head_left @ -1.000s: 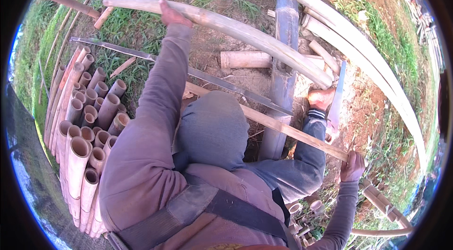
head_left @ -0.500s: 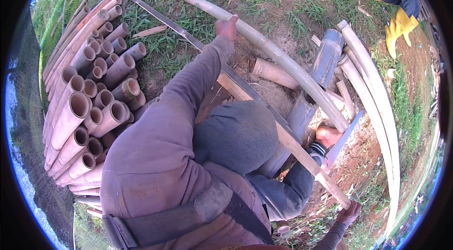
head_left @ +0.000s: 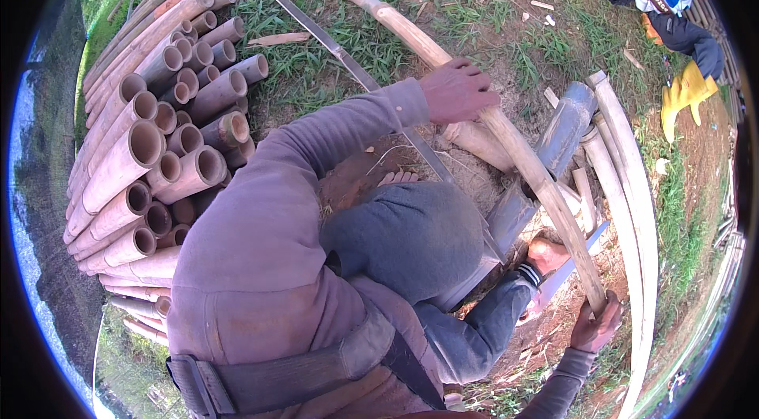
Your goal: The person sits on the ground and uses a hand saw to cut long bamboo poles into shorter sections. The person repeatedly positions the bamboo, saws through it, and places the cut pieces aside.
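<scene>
My left hand [head_left: 458, 91] is closed over the upper part of a long split bamboo strip [head_left: 534, 170], its palm turned down. Around the near end of that strip, at the lower right, my right hand [head_left: 597, 324] is wrapped. The strip slants from the far middle down to the right, above a thick dark grey bamboo log [head_left: 571, 122]. Whether a second strip lies against it cannot be made out. A flat bluish blade-like piece [head_left: 563, 273] lies by my foot, partly hidden under the strip.
Many cut bamboo tubes [head_left: 146, 142] are stacked at the left. A long narrow metal bar [head_left: 360, 73] runs diagonally beneath my left forearm. Long pale bamboo lengths [head_left: 632, 166] curve along the right side. Yellow boots [head_left: 686, 99] and dark cloth are at the far right.
My left hand has come nearer and to the right, and my right hand slightly up. The two bamboo pieces held apart earlier now show as one length between both hands.
</scene>
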